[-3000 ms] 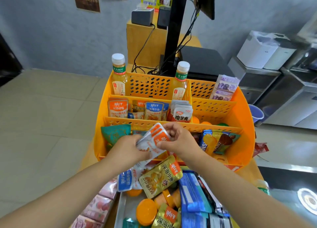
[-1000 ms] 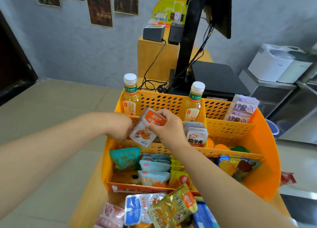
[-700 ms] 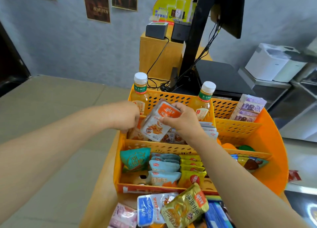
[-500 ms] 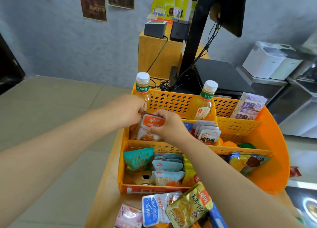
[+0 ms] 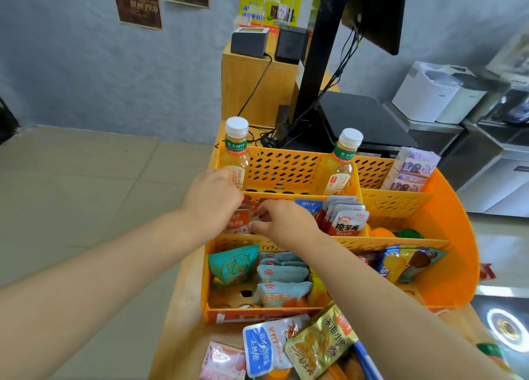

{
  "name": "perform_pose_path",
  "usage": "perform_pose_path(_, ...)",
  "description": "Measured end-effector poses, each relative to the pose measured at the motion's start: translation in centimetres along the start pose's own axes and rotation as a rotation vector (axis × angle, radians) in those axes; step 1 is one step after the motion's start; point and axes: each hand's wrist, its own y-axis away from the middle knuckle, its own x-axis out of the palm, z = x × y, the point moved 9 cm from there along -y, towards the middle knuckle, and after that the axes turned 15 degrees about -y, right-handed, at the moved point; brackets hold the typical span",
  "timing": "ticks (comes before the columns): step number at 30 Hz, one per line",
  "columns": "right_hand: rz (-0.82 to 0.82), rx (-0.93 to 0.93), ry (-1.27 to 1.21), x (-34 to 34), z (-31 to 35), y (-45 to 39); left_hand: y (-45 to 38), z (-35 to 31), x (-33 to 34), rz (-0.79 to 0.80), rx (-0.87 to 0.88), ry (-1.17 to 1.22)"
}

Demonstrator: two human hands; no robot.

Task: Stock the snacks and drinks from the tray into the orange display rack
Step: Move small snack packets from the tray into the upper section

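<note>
Orange-topped foil snack packets at rack's 10 o'clock: left hand and right hand both pinch them, squaring the row upright in orange perforated plastic rack.

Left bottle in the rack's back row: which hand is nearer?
Left. The left hand sits right at the left bottle, overlapping its base; the right hand is lower and further right, at the orange packets.

Two white-capped amber tea bottles stand at the frame's upper middle; two purple printed cartons are stacked upper right.
</note>
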Motion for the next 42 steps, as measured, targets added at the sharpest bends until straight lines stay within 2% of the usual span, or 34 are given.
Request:
perform_pose_path(2, 0.089, 0.097, -0.024, 0.7, -0.9, -0.2, 0.0, 0.1, 0.0, -0.027, 0.006, 0.013)
perform_pose_path(5, 0.224, 0.175, -0.239, 2.4, -0.8, -0.5, -0.1, 0.7, -0.1, -0.032, -0.041, 0.041)
perform_pose_path(9, 0.279, 0.187, -0.444, 3.1, 0.5, -1.0, -0.4, 0.8, -0.2, -0.040, -0.055, 0.018)
perform_pose_path(15, 0.380, 0.162, -0.465, 2.9, 0.1, -0.3, -0.4, 0.4, -0.3, -0.098, -0.021, 0.011)
perform_pose_path(17, 0.363, 0.143, -0.431, 2.1, 0.0, -0.2, -0.4, 0.2, -0.1, -0.077, -0.019, 0.011)
perform_pose_path(19, 0.244, 0.107, -0.324, 0.5, 0.0, -0.6, -0.4, 0.2, 0.1, -0.071, -0.024, 0.005)
perform_pose_path(21, 0.119, 0.025, -0.029, -0.9, 0.2, -1.2, -0.4, 0.1, 0.2, -0.055, -0.031, -0.005)
perform_pose_path(24, 0.119, -0.035, 0.323, -0.2, 0.5, -1.5, -0.4, 0.1, 0.2, -0.036, -0.051, -0.020)
perform_pose_path(28, 0.108, -0.034, 0.494, 0.8, 1.0, -2.2, -0.5, 0.1, 0.4, -0.022, -0.083, -0.012)
perform_pose_path(34, 0.053, -0.084, 0.525, 1.0, 2.0, -2.7, -0.4, 0.0, 0.5, -0.011, -0.121, 0.008)
perform_pose_path(42, -0.037, -0.116, 0.399, -0.8, 1.0, -2.1, 0.7, -0.4, 0.2, -0.069, -0.152, 0.032)
